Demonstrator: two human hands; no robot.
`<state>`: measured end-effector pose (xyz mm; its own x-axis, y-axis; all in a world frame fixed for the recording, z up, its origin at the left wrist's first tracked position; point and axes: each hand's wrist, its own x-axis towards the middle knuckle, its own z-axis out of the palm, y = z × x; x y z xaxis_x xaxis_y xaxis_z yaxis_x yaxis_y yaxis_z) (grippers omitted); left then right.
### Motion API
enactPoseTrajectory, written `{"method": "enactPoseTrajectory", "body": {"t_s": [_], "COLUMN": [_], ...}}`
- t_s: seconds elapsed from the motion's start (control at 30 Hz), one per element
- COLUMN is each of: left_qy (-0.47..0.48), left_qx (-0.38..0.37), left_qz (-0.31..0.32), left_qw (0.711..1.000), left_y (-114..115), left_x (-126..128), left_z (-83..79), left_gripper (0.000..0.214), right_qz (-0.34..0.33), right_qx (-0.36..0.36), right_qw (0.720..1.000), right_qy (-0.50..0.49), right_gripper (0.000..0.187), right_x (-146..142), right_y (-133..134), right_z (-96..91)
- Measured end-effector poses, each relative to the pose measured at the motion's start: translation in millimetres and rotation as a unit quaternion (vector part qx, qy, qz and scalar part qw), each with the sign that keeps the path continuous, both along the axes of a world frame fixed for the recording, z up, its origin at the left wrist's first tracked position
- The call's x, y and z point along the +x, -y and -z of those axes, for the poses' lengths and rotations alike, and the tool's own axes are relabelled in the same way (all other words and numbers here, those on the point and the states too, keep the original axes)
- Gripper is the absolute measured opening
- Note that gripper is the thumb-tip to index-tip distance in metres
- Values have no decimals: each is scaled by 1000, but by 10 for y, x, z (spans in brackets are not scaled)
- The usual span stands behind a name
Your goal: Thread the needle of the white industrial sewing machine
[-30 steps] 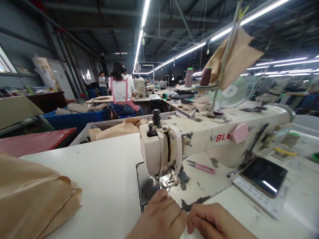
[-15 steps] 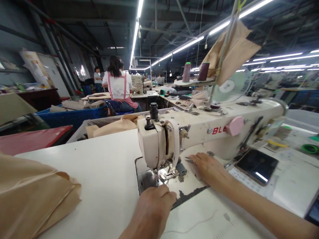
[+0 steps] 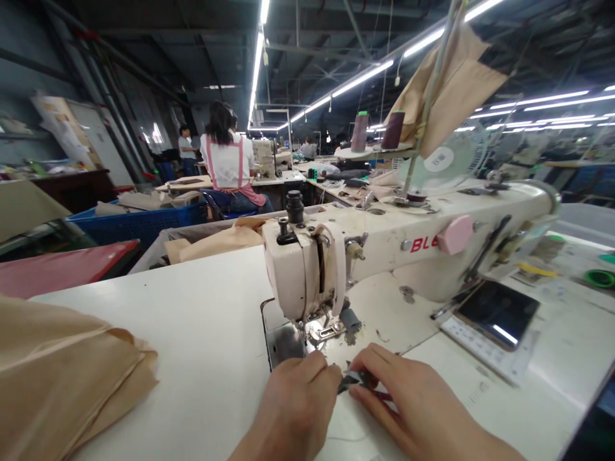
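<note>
Just in front of the sewing machine's [image 3: 384, 243] needle area, my left hand [image 3: 298, 397] is closed, fingertips pinched together. What they pinch is hidden from this angle. My right hand [image 3: 408, 394] is closed around thread snips [image 3: 359, 379], partly covered by the fingers. The snips' grey metal points toward the left fingertips, very close to them. Behind my hands are the presser foot [image 3: 329, 330] and the shiny plate [image 3: 286, 346] beside it. A thin thread [image 3: 348, 440] lies on the white table below my hands.
Folded tan fabric [image 3: 62, 378] lies at the left of the table [image 3: 206, 333]. A phone [image 3: 497, 314] rests at right. Thread cones [image 3: 359, 132] stand above the machine. Beyond are a blue crate [image 3: 139, 224] and a seated person [image 3: 228, 160].
My right hand has come from the machine bed beside the needle area down and left to my left hand, bringing the snips. My left hand has stayed nearly in place.
</note>
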<state>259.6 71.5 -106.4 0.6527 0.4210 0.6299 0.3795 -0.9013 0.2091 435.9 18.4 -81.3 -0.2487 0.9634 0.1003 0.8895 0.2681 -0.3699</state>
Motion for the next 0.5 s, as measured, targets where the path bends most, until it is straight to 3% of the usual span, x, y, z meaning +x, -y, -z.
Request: {"method": "enactPoseTrajectory", "body": {"t_s": [0.17,0.3,0.37,0.5], "left_qy": [8,1,-18,-16], "left_qx": [-19,-140,-174,-199], "left_qz": [-28,-176,-221,-230], "left_qw": [999,974,959,952], "left_y": [-30,-159,-246,-377], "left_x": [-44,-112,-135,-144], "left_z": [39,40,33,33], "left_gripper": [21,20,21,21], "right_qz": [-6,71,83,46], "right_qx": [21,86,110,138], "right_qw": [1000,990,986,987], "right_qy": [-3,81,98,64], "right_gripper": [17,13,17,26], "right_x": [-34,298,503,582], "right_y": [-100,-250,-354,-564], "right_z": [34,106,144,119]}}
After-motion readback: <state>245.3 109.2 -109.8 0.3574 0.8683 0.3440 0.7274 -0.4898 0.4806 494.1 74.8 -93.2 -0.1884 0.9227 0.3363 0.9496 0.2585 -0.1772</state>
